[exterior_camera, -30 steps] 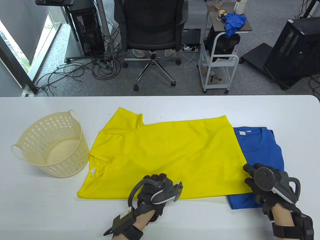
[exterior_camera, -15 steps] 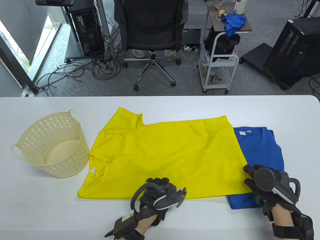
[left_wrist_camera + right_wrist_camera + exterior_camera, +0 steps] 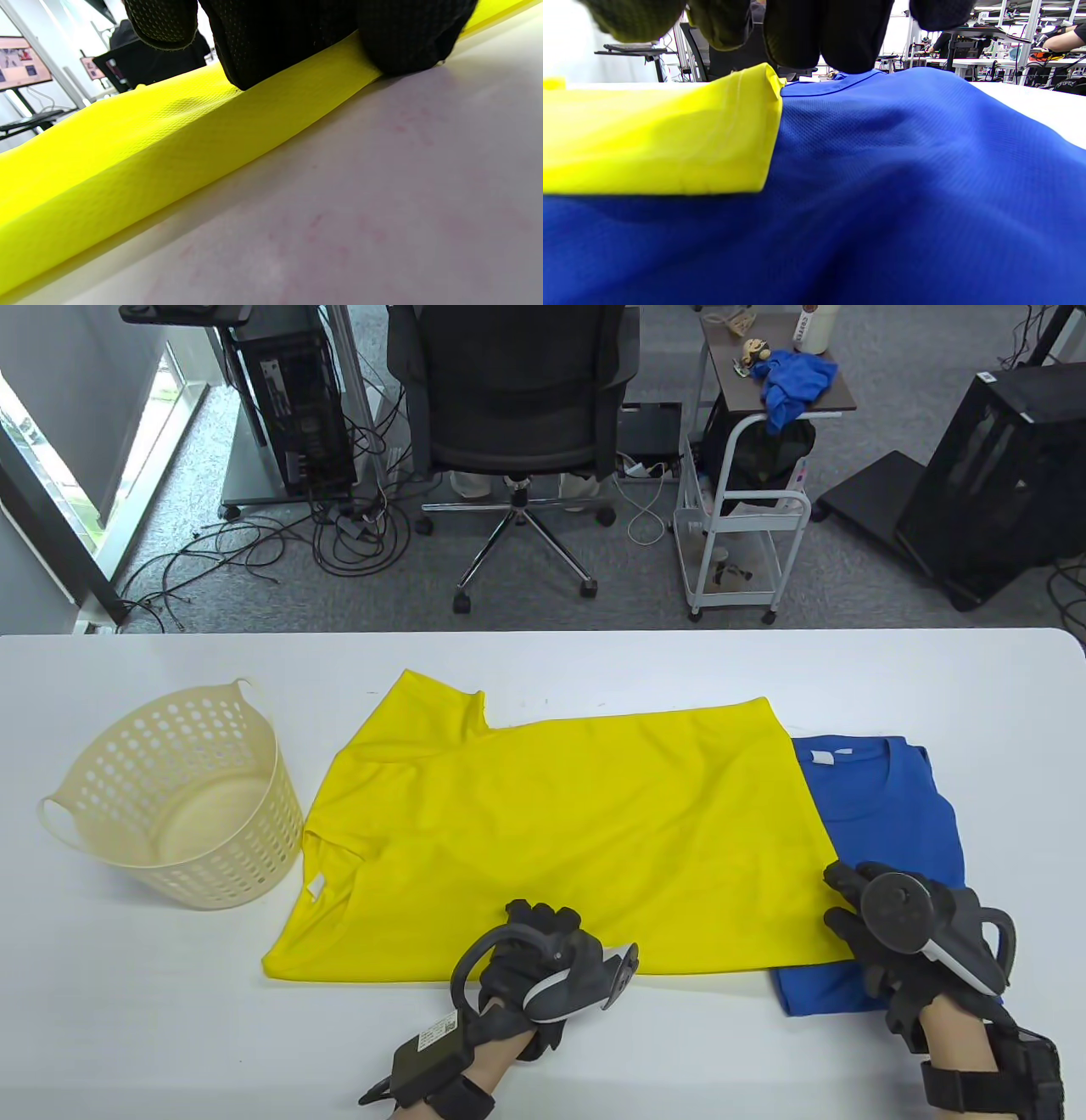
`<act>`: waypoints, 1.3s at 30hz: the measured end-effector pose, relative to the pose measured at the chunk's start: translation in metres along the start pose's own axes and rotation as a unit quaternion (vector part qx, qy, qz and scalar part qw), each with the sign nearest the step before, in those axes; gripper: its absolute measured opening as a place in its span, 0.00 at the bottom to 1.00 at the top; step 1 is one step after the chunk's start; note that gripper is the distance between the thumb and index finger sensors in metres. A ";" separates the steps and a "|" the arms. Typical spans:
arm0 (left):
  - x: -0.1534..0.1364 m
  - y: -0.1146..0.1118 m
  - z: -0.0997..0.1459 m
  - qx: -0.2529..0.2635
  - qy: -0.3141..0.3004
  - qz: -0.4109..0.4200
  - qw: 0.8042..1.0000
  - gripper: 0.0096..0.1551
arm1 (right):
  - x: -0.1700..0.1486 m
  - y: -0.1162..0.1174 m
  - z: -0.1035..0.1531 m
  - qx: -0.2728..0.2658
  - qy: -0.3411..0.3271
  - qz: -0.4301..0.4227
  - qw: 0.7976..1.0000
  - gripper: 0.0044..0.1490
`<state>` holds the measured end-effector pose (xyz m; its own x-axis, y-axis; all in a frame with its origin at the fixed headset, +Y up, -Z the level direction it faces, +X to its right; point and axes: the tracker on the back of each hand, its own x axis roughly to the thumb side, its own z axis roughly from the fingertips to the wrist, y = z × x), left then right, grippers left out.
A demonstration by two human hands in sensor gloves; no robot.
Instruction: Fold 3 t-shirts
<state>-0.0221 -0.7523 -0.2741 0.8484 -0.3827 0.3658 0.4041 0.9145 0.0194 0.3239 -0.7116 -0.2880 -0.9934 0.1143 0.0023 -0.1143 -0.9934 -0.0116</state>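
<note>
A yellow t-shirt [image 3: 560, 823] lies flat across the middle of the table, collar to the left. Its right end overlaps a folded blue t-shirt [image 3: 899, 814]. My left hand [image 3: 543, 929] sits at the yellow shirt's near edge [image 3: 178, 140], with bent fingers [image 3: 297, 38] pressing down on the fold and nothing visibly pinched. My right hand [image 3: 844, 903] lies over the yellow shirt's near right corner [image 3: 755, 169]. Its fingertips [image 3: 855, 46] hang loosely above both shirts [image 3: 882, 169]. No third shirt is on the table.
A cream perforated basket [image 3: 178, 797], with nothing in it, stands on the table at the left. Bare white tabletop [image 3: 212, 1027] runs along the near edge. Beyond the table are an office chair [image 3: 517, 398] and a cart [image 3: 738, 526] with blue cloth [image 3: 793, 381] on top.
My left hand has slid a little to the right along the yellow shirt's near edge. The right hand and both shirts have stayed put.
</note>
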 end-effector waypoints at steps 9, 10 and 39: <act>-0.053 0.080 -0.006 0.119 0.074 0.032 0.990 0.21 | 0.059 -0.041 -0.016 0.007 -0.069 -0.088 0.994 0.34; -0.055 0.086 -0.009 0.121 0.077 0.033 0.989 0.21 | 0.074 -0.042 -0.018 0.024 -0.084 -0.062 0.994 0.33; -0.008 0.222 -0.054 0.162 0.118 0.086 0.976 0.21 | 0.113 0.000 -0.012 0.028 -0.149 -0.172 0.973 0.54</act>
<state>0.0795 -0.5536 -0.3232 0.9646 -0.2054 0.1653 0.1528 0.9465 0.2843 0.2112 -0.6989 -0.3001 -0.8513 0.4393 0.2870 -0.4309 -0.8973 0.0955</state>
